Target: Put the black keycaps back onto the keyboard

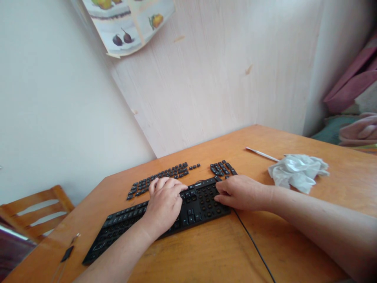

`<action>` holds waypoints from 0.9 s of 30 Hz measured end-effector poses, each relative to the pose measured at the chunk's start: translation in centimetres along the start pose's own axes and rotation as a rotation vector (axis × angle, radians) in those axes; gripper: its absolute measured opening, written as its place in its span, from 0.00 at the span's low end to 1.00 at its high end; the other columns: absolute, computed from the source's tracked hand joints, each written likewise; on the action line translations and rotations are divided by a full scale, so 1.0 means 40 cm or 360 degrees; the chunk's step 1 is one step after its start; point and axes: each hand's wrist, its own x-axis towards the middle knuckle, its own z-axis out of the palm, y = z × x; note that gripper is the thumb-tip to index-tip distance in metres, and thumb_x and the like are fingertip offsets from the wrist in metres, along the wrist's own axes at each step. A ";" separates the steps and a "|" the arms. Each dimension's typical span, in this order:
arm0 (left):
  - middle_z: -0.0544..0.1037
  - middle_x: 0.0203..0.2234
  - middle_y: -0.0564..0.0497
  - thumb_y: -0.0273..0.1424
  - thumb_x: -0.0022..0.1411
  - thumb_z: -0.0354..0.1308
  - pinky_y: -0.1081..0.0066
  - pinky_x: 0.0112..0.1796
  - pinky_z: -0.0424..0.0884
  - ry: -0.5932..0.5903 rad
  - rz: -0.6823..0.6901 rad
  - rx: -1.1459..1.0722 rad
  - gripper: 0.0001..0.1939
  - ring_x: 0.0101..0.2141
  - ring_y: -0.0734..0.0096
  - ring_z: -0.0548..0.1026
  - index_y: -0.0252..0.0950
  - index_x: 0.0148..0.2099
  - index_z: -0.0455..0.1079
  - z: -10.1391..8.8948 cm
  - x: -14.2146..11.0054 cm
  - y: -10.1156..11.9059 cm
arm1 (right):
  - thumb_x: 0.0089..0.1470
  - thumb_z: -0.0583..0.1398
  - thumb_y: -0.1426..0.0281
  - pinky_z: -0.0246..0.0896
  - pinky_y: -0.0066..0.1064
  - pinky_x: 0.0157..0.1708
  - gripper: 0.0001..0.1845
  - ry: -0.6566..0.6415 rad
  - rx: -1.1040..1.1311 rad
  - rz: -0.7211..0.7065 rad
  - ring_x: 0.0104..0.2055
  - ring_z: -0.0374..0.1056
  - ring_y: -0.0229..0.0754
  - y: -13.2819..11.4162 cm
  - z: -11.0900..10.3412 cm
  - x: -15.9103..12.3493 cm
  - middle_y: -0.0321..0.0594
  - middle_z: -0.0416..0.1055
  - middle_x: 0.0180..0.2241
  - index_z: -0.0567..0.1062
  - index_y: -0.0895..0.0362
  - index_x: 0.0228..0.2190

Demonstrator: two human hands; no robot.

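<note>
A black computer keyboard (pixel 191 210) lies slantwise on the wooden table, its number pad bare of keycaps and showing round sockets. Many keys in the left part also look bare, while the arrow keys (pixel 191 216) and the cluster above them still have caps. My left hand (pixel 165 204) rests over the keyboard's middle, fingers stretched toward its back edge, the index finger near the top row. Over the right end of the number pad, my right hand (pixel 240 192) has its fingers bent and thumb close to them; what they hold, if anything, is hidden.
Loose black keycaps (pixel 159 177) lie in rows behind the keyboard, with another group (pixel 221 168) behind the number pad. Right of them are a white stick (pixel 261 153) and crumpled tissue (pixel 297 171). A keycap puller-like wire tool (pixel 67 253) lies left; a cable (pixel 253 241) runs frontward.
</note>
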 end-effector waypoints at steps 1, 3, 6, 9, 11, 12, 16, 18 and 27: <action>0.76 0.44 0.52 0.21 0.60 0.49 0.47 0.57 0.48 -0.0001 0.0003 0.0001 0.22 0.50 0.59 0.65 0.49 0.49 0.73 -0.001 0.000 0.004 | 0.60 0.53 0.56 0.49 0.28 0.25 0.17 0.0009 -0.0001 -0.0006 0.28 0.68 0.40 0.001 0.001 0.000 0.38 0.75 0.28 0.73 0.54 0.30; 0.75 0.45 0.52 0.21 0.59 0.50 0.46 0.58 0.47 -0.0023 0.0034 0.0000 0.23 0.50 0.59 0.64 0.50 0.50 0.73 -0.002 -0.002 0.010 | 0.60 0.53 0.56 0.48 0.27 0.24 0.17 0.0019 -0.0013 -0.0006 0.28 0.67 0.39 0.001 0.002 0.000 0.38 0.75 0.28 0.73 0.54 0.30; 0.74 0.46 0.52 0.21 0.57 0.52 0.44 0.59 0.46 -0.0065 0.0082 -0.0008 0.22 0.51 0.59 0.64 0.51 0.47 0.75 0.002 -0.005 0.015 | 0.60 0.53 0.56 0.47 0.28 0.24 0.18 0.0026 -0.0025 0.0012 0.27 0.67 0.39 0.001 0.003 0.001 0.38 0.74 0.27 0.73 0.54 0.30; 0.73 0.46 0.52 0.21 0.57 0.52 0.44 0.59 0.45 -0.0061 0.0073 -0.0006 0.21 0.52 0.58 0.64 0.50 0.46 0.75 0.003 -0.003 0.017 | 0.60 0.53 0.56 0.48 0.28 0.24 0.18 0.0021 -0.0014 0.0021 0.27 0.67 0.40 -0.001 0.002 0.001 0.38 0.74 0.27 0.74 0.54 0.30; 0.73 0.47 0.52 0.21 0.58 0.51 0.44 0.59 0.45 -0.0037 0.0056 -0.0006 0.22 0.52 0.58 0.63 0.50 0.47 0.74 0.003 -0.002 0.017 | 0.60 0.53 0.56 0.49 0.28 0.24 0.18 -0.0001 -0.0015 0.0031 0.28 0.68 0.40 -0.002 0.000 0.001 0.39 0.75 0.28 0.74 0.54 0.30; 0.73 0.47 0.52 0.21 0.58 0.51 0.44 0.59 0.45 -0.0031 0.0054 -0.0006 0.22 0.52 0.58 0.63 0.50 0.48 0.74 0.004 -0.001 0.017 | 0.60 0.53 0.56 0.49 0.28 0.24 0.18 -0.0010 -0.0015 0.0036 0.28 0.68 0.40 -0.003 -0.001 0.001 0.39 0.75 0.28 0.74 0.55 0.31; 0.73 0.48 0.52 0.20 0.56 0.51 0.44 0.60 0.44 -0.0077 0.0083 0.0003 0.23 0.53 0.58 0.63 0.50 0.47 0.74 0.009 -0.001 0.016 | 0.60 0.53 0.56 0.49 0.28 0.25 0.18 0.0000 0.0001 0.0022 0.28 0.68 0.40 -0.003 0.000 0.000 0.39 0.75 0.28 0.74 0.54 0.30; 0.73 0.49 0.52 0.20 0.56 0.51 0.44 0.60 0.44 -0.0088 0.0083 0.0007 0.22 0.54 0.58 0.63 0.50 0.46 0.75 0.009 0.001 0.015 | 0.60 0.53 0.56 0.49 0.28 0.24 0.18 0.0014 -0.0001 0.0019 0.27 0.67 0.40 -0.003 0.001 0.000 0.39 0.75 0.28 0.74 0.54 0.30; 0.73 0.51 0.52 0.21 0.57 0.51 0.43 0.60 0.43 -0.0015 0.0060 0.0044 0.20 0.56 0.56 0.61 0.48 0.46 0.74 0.008 -0.002 0.013 | 0.60 0.53 0.56 0.49 0.27 0.25 0.17 0.0024 -0.0003 -0.0011 0.27 0.67 0.39 0.001 0.001 -0.001 0.38 0.75 0.28 0.73 0.54 0.30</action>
